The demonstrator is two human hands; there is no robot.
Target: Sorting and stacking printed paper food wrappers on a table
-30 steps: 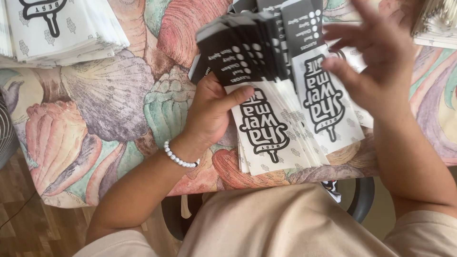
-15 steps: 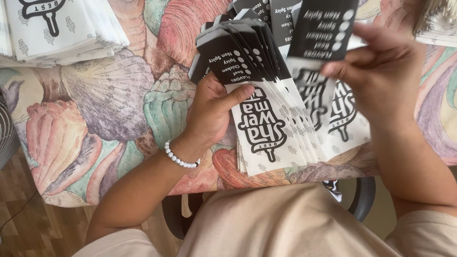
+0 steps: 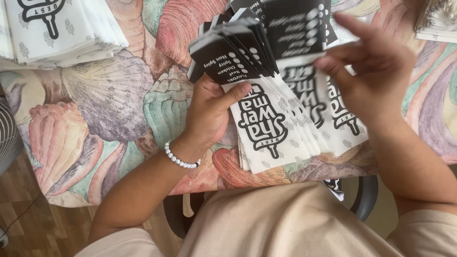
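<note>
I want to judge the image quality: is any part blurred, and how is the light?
Head view: the right hand is a little motion-blurred at the fingertips; the left hand and the fanned paper bags are sharp; light is soft and even, with no glare; the stack of bags at top left is cut off.

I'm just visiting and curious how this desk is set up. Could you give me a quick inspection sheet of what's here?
Surface: table under a pastel seashell-print cloth.
Job's things: fanned stack of paper sleeves, white with black ends.
Clutter: second pile of sleeves top left; another stack top right.
Grips: left hand clamps the fan, thumb on top; right hand touches its far sheets, fingers spread.
Cables: thin dark cord on the floor.
Surroundings: wood floor; chair frame.
</note>
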